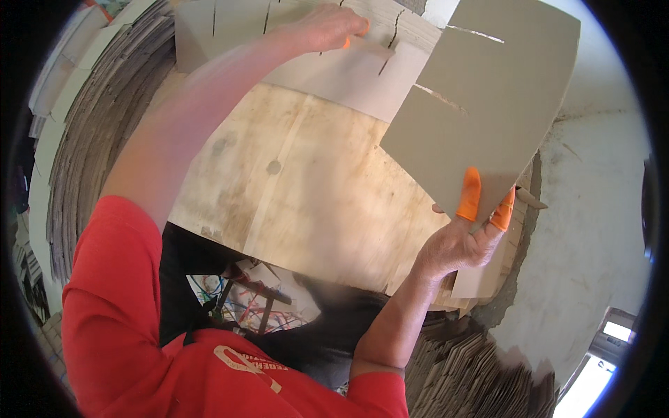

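Observation:
My right hand (pixel 463 240) grips the near end of a stiff grey cardboard sheet (pixel 488 104), thumb and fingers on either side. The sheet is raised and tilted over the right side of the board, with two slits cut in from its left edge. Orange covers sit on fingertips of both hands. Stretched out to the far edge, my left hand (pixel 324 31) has its fingers bent together at the upper edge of a pale cardboard sheet (pixel 341 73), which is slightly blurred. Behind it lie more slotted cardboard sheets (pixel 237 21), partly hidden by my hand and forearm.
A plywood work board (pixel 279 174) lies before me. Tall stacks of cardboard (pixel 104 132) stand at the left, and another stack (pixel 474 376) at the lower right. A grey wall (pixel 585 230) bounds the right side. Coloured strands (pixel 258 310) lie below the board.

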{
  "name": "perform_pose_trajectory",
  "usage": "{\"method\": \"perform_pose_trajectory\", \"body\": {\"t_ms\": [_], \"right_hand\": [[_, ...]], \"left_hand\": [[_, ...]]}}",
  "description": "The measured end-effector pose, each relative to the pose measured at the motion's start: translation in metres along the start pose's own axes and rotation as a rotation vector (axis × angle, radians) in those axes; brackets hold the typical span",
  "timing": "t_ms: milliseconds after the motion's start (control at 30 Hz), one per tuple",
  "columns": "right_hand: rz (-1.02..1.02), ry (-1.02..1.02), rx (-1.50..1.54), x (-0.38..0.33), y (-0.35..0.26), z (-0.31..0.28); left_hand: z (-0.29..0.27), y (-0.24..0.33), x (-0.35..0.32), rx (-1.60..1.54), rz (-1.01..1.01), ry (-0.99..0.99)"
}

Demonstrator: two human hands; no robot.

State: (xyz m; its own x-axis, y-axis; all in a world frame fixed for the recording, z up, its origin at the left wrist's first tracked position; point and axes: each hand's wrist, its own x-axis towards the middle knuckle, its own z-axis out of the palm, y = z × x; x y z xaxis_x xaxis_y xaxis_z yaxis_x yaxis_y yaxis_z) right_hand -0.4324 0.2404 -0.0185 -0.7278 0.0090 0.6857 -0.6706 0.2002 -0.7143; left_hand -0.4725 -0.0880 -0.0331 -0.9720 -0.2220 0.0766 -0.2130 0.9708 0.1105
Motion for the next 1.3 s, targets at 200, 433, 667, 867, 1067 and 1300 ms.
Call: {"method": "perform_pose_trajectory", "body": {"t_ms": [200, 433, 667, 867, 1067, 1300], "right_hand": [[0.237, -0.07, 0.349, -0.005, -0.005, -0.003], [0.034, -0.257, -0.093, -0.016, 0.004, 0.003], [-0.215, -0.528, -0.533, -0.027, 0.011, 0.006], [-0.175, -0.427, -0.701, -0.026, -0.003, 0.006], [-0.097, -0.506, -0.627, -0.021, -0.011, 0.016], [0.01, -0.555, -0.496, -0.028, 0.006, 0.001]], "left_hand": [[-0.009, 0.014, -0.032, 0.126, 0.256, 0.013], [-0.019, 0.025, -0.062, -0.041, 0.476, 0.092], [-0.041, 0.061, -0.092, -0.061, 0.39, -0.048], [-0.034, 0.078, -0.109, -0.135, 0.488, 0.026], [-0.018, 0.087, -0.128, -0.208, 0.654, 0.148], [-0.052, 0.087, -0.101, -0.544, 0.29, -0.316]]}}
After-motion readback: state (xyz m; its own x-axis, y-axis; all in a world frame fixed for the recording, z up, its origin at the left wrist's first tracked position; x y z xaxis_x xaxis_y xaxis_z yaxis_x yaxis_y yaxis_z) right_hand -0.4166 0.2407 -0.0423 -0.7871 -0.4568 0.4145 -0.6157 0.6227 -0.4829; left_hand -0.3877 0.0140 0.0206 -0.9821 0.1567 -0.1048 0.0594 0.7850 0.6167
